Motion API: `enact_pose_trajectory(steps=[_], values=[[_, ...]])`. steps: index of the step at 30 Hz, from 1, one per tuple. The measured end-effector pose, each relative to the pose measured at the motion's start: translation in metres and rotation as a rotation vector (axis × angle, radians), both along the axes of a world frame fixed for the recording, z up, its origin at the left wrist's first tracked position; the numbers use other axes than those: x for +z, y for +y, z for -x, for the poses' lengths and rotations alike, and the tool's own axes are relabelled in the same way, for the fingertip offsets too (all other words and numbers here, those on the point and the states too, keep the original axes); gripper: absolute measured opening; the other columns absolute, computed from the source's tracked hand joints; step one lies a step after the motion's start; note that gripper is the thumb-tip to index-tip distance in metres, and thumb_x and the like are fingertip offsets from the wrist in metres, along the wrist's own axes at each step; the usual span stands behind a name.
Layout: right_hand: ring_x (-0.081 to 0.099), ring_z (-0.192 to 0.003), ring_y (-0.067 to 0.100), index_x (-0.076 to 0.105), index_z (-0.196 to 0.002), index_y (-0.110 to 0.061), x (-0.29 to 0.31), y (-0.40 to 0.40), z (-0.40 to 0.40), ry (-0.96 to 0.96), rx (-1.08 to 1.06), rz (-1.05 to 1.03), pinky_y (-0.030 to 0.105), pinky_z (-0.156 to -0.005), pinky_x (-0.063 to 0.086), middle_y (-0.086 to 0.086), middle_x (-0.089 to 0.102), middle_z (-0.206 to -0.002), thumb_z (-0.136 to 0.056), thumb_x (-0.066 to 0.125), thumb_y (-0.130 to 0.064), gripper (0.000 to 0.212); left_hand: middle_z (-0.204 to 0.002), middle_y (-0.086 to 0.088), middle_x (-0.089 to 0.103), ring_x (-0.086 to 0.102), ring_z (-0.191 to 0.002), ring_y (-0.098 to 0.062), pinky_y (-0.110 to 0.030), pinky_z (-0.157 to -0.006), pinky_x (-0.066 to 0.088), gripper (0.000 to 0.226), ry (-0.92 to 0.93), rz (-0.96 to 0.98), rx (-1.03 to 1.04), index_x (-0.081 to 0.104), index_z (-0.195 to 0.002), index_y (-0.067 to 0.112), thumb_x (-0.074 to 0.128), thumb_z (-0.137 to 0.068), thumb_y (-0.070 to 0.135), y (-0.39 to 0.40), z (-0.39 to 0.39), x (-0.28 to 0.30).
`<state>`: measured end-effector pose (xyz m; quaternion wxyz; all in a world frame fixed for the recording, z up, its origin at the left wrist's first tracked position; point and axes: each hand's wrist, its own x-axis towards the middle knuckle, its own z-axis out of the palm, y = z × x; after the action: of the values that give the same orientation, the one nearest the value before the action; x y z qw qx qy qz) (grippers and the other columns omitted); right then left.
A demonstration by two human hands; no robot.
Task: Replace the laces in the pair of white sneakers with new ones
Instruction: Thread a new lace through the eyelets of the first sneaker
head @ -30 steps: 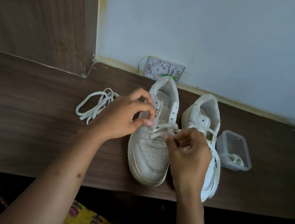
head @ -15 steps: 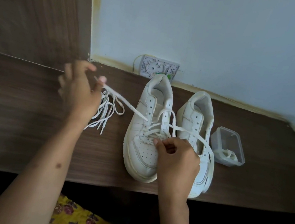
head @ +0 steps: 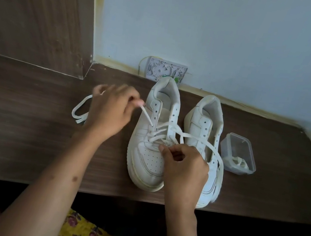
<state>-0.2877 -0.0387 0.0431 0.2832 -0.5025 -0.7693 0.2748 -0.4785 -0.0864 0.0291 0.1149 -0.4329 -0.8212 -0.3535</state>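
With your left hand (head: 110, 114) pinching the lace (head: 147, 116) end beside the left sneaker (head: 154, 138) on the desk (head: 23, 137), pull it snug while your right hand (head: 185, 164), fingers curled, pins the crossings flat.

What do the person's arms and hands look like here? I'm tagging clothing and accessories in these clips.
Both forearms are bare, with no sleeves showing. The left hand and right hand show no gloves, rings, watch or bracelets. The left hand is motion-blurred; one fingertip seems to have a pale pink nail. The left forearm bears two small dark marks. Yellow fabric with a dark floral print shows below.
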Motion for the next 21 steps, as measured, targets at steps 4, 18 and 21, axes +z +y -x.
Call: enact_pose_trajectory(steps=[4, 18, 21], values=[[0.058, -0.069, 0.000, 0.063, -0.070, -0.028, 0.002, 0.001, -0.001, -0.011, 0.007, 0.013, 0.012, -0.059, 0.039, -0.013, 0.062, -0.074, -0.080, 0.079, -0.034, 0.019, -0.115, -0.011, 0.059, 0.053, -0.109, -0.035, -0.045, -0.097, 0.029, 0.019, -0.138, -0.120, 0.481, 0.058, -0.109, 0.013, 0.045, -0.101, 0.024, -0.012, 0.013, 0.005], [0.060, -0.068, 0.002, 0.068, -0.074, -0.024, 0.001, 0.004, 0.001, -0.012, 0.003, 0.020, 0.014, -0.060, 0.042, -0.011, 0.064, -0.076, -0.081, 0.079, -0.034, 0.016, -0.084, 0.019, 0.059, 0.051, -0.092, -0.009, -0.043, -0.103, 0.023, 0.027, -0.138, 0.077, -0.266, 0.057, -0.080, 0.036, 0.052, -0.082, 0.062, 0.005, -0.014, 0.002], [0.060, -0.069, 0.002, 0.069, -0.075, -0.023, 0.001, 0.003, 0.002, -0.023, 0.013, 0.014, 0.016, -0.062, 0.044, -0.011, 0.064, -0.077, -0.081, 0.078, -0.034, 0.016, -0.091, 0.005, 0.062, 0.059, -0.093, -0.027, -0.045, -0.095, 0.033, 0.015, -0.148, -0.136, 0.121, 0.058, -0.096, 0.021, 0.049, -0.098, 0.033, 0.000, -0.002, 0.003]])
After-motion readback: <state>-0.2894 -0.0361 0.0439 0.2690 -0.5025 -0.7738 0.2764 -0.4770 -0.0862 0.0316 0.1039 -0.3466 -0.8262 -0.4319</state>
